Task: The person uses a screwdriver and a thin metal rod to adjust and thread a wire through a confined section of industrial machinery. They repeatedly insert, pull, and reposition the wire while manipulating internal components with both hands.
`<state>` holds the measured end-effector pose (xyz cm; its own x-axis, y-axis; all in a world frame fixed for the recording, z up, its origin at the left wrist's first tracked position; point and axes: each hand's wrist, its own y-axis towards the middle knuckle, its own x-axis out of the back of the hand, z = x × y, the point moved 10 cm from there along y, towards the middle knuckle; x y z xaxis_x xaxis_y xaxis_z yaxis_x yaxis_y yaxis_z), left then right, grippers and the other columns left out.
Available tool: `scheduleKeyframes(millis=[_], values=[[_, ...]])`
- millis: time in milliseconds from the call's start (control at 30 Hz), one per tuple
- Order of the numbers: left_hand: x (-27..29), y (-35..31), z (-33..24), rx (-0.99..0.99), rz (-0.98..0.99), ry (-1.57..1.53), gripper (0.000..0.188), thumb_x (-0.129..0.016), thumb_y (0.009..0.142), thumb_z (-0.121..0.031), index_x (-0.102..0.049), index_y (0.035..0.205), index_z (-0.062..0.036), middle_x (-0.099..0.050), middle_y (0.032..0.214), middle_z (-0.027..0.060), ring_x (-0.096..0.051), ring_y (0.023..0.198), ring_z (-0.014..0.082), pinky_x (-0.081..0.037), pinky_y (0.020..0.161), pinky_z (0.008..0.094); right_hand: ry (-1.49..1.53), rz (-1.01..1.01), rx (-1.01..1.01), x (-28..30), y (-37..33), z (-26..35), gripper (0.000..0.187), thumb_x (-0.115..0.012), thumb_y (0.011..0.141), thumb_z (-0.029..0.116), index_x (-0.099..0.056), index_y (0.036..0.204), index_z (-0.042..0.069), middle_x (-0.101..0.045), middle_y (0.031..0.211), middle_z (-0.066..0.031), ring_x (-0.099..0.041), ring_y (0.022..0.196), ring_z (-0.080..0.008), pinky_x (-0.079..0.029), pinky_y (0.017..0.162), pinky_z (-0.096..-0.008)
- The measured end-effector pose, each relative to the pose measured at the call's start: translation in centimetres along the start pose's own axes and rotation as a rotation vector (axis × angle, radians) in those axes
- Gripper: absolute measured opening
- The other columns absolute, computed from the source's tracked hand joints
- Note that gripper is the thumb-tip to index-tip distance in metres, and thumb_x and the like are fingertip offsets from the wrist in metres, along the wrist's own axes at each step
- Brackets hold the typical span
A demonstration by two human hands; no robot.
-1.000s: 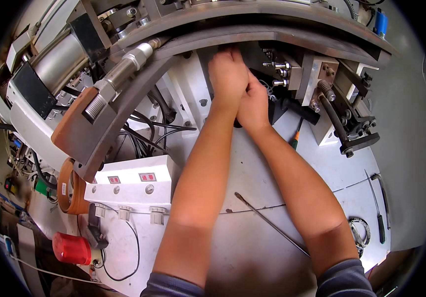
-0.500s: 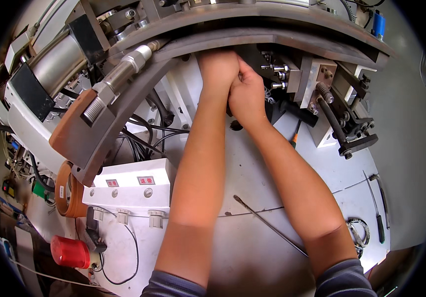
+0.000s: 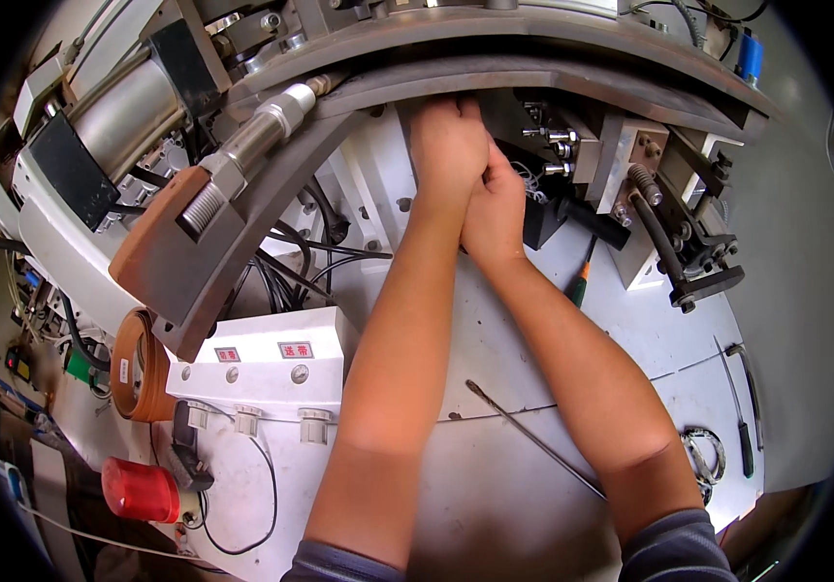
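Observation:
Both of my arms reach in beneath a curved dark metal arch [image 3: 475,78] of a machine. My left hand [image 3: 449,145] is closed just under the arch, its fingertips hidden up against the shadowed underside. Tucked against its right side is my right hand [image 3: 497,202], fingers curled and touching the left one. Whatever the hands grip is hidden behind them. Right of the hands are metal bolts [image 3: 555,145] on a block and a black cylindrical part [image 3: 596,223]. A screwdriver with a green and orange handle [image 3: 582,276] lies below that part.
A white control box with knobs [image 3: 262,354] stands left of my forearms, near a red beacon lamp [image 3: 141,489] and a brown coil [image 3: 136,364]. Black cables [image 3: 291,257] run behind the box. A long metal rod [image 3: 533,436] and another screwdriver [image 3: 742,427] lie on the white table.
My left hand has turned slightly, showing more of its knuckles under the arch. Both hands stay pressed together. The whole view has shifted a little, so the machine sits slightly farther right.

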<state>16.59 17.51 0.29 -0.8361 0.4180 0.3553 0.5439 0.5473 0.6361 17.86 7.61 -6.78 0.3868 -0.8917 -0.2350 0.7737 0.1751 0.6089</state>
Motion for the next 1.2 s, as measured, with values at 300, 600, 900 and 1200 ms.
scheduleKeyframes(millis=[300,600,900,1200], values=[[0.6,0.5,0.4,-0.065,-0.096,-0.237,0.029,-0.053,0.088,-0.021,-0.070,0.092,0.0027,-0.070,0.075,0.0147,-0.067,0.072,0.0258,-0.051,0.072,0.0354,-0.028,0.050,0.056,0.5,1.3,0.7,0.039,-0.050,0.099,0.013,-0.053,0.137,0.005,-0.067,0.097,-0.0094,-0.062,0.084,-0.0163,-0.047,0.077,-0.0265],[0.2,1.1,-1.1,-0.008,0.100,-0.166,0.029,-0.049,0.089,-0.022,-0.070,0.099,-0.0042,-0.070,0.098,0.0188,-0.067,0.086,0.0361,-0.052,0.080,0.0426,0.468,0.070,-0.329,-0.7,1.4,1.7,0.041,-0.047,0.101,0.020,-0.048,0.140,0.007,-0.054,0.067,0.0028,-0.036,0.043,-0.0053,-0.027,0.037,-0.0229],[-0.1,0.3,-2.5,-0.188,0.236,0.461,0.031,-0.047,0.091,-0.024,-0.068,0.096,-0.0023,-0.065,0.110,0.0232,-0.064,0.095,0.0386,-0.049,0.085,0.0435,0.621,0.018,-0.375,-2.2,-0.7,1.2,0.037,-0.049,0.101,0.020,-0.052,0.136,0.010,-0.057,0.069,0.0046,-0.039,0.043,-0.0025,-0.025,0.036,-0.0208],[0.3,0.3,-1.5,-0.003,0.205,-0.047,0.030,-0.051,0.088,-0.024,-0.070,0.099,-0.0034,-0.067,0.109,0.0198,-0.064,0.097,0.0364,-0.049,0.088,0.0420,0.429,0.059,-0.242,-1.1,0.2,1.3,0.036,-0.051,0.101,0.020,-0.056,0.134,0.007,-0.055,0.074,0.0042,-0.043,0.057,-0.0030,-0.034,0.048,-0.0205]])
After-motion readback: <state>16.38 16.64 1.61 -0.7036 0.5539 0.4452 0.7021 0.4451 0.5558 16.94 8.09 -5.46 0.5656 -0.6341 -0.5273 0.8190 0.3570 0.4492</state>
